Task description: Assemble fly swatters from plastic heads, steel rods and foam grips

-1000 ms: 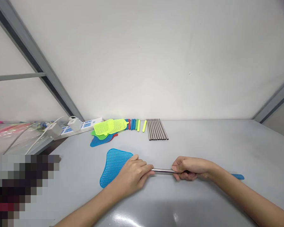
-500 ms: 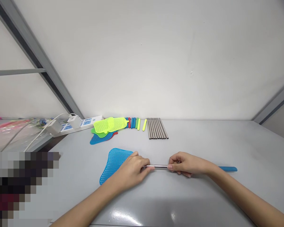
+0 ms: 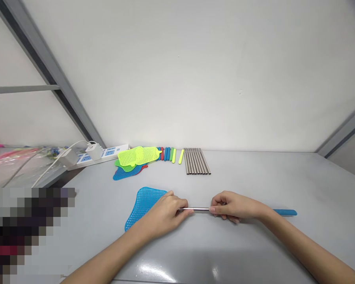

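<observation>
Crosswise above the near part of the worktop (image 3: 189, 252), you have a metal rod (image 3: 200, 209) in both hands. Your left hand (image 3: 168, 213) pinches it, fingers curled over the top and thumb along the lower side; your right hand (image 3: 232, 205) pinches it between thumb and bent fingers, with a bare stretch of rod between the two grips. A blue mesh head (image 3: 146, 201) shows beyond your left hand, its join hidden. A blue handle (image 3: 285, 212) pokes out past your right wrist, roughly in line. Farther back, more metal rods (image 3: 196, 161) lie side by side, right of coloured handles (image 3: 167, 154) and overlapping mesh heads (image 3: 139, 156).
</observation>
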Demonstrator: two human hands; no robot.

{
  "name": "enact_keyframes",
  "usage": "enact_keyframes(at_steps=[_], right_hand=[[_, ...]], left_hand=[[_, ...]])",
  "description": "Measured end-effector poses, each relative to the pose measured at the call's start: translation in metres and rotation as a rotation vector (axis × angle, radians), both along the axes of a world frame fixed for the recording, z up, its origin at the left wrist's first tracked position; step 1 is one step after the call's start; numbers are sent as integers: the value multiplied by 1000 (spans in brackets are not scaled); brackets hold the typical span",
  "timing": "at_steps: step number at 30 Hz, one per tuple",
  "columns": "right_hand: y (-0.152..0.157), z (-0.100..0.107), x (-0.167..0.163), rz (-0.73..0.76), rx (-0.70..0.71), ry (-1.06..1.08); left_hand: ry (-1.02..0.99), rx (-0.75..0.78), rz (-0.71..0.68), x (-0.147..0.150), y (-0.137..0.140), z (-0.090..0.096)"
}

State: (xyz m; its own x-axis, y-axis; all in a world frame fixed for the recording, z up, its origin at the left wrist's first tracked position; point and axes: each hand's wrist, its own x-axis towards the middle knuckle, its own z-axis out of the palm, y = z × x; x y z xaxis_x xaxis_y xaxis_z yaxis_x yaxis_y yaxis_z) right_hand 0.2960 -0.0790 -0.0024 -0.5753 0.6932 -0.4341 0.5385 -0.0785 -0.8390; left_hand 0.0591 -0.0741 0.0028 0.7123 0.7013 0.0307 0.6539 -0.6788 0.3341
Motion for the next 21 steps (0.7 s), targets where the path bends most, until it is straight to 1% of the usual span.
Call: enact_keyframes(at_steps=[8,21], right_hand=[[-1,1,0,12,11,8],[-1,0,0,8,13,-4]], left_hand=[[25,10,-8,0,0,1],[-3,16,-5,1,-1,0]])
